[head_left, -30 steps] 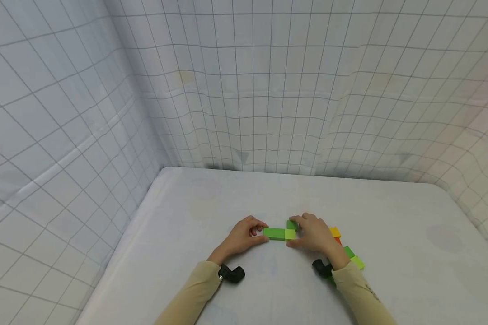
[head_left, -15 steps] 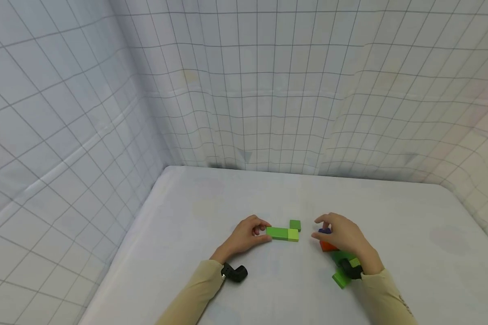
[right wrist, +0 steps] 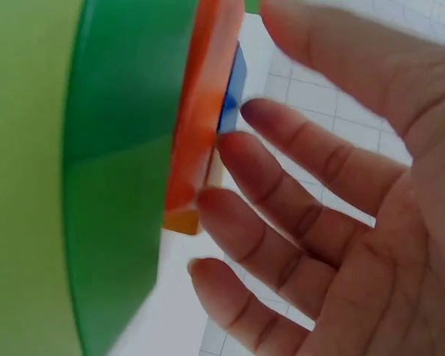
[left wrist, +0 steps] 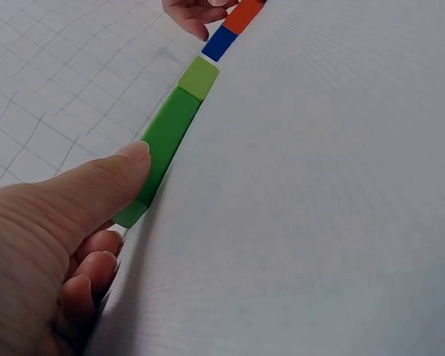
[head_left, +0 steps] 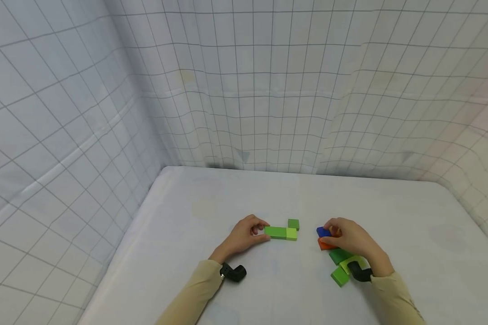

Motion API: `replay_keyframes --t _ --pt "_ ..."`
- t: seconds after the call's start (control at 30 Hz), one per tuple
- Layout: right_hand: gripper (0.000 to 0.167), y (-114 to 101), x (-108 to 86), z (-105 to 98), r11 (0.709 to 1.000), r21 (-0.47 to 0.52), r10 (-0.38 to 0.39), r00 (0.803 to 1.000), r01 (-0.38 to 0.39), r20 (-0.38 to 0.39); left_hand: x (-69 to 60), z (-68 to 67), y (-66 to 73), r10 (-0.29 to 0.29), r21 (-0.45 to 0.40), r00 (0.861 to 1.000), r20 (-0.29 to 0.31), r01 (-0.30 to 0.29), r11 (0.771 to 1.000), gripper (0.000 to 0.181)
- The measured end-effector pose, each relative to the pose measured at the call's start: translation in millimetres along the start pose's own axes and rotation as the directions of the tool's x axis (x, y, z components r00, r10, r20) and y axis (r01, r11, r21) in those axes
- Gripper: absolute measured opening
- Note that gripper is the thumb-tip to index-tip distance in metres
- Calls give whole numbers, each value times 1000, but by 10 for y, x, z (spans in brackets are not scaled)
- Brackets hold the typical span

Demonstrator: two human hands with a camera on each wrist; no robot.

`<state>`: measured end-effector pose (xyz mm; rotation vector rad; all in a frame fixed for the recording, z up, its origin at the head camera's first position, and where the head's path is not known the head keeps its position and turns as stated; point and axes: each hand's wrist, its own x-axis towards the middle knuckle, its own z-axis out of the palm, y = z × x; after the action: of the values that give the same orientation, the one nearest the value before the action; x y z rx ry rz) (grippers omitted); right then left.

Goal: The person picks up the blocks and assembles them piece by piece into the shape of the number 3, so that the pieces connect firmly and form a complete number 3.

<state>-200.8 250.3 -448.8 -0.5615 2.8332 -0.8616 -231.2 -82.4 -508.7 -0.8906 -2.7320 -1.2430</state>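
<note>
My left hand [head_left: 244, 235] pinches the left end of a long green block [head_left: 275, 232], its thumb along the side in the left wrist view. A light green block [head_left: 291, 234] adjoins its right end, and a small green block [head_left: 293, 224] lies just behind. Over the pile on the right, my right hand [head_left: 351, 237] has its fingers at a blue block [head_left: 323, 232] and an orange block [head_left: 327, 244]. In the right wrist view, thumb and fingers stand apart, with fingertips against or very near the orange [right wrist: 196, 148] and blue [right wrist: 233, 89] blocks; contact is unclear.
Below the orange block lie a dark green block [head_left: 338, 256], a light green block [head_left: 345, 265] and a green block [head_left: 340, 276], partly beneath the right wrist. An amber block [right wrist: 182, 222] shows in the right wrist view. Gridded curtains [head_left: 284, 113] surround the white table [head_left: 211, 194].
My right hand has left the small green block and moved right to the pile, now lower over the blue and orange blocks. The left hand keeps its pinch on the long green block.
</note>
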Motion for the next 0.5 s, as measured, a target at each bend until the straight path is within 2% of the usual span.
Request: replay_keyframes --t 0.17,0.3,0.4,0.5 --pt "33 -12 50 44 997 -70 32 998 -36 -44 -3 -9 7 5 -1 1000 -4 -5 1000 33" --pt "37 -37 64 61 984 -135 106 991 -116 -80 -3 -7 2 0 2 1000 4 0 1000 33" --pt "38 -57 56 61 973 -155 156 983 -169 -94 -1 -7 4 1 4 1000 5 -1 1000 33" --pt "36 -77 49 58 971 -157 166 981 -181 -101 -2 -7 10 7 1 1000 2 -7 1000 33"
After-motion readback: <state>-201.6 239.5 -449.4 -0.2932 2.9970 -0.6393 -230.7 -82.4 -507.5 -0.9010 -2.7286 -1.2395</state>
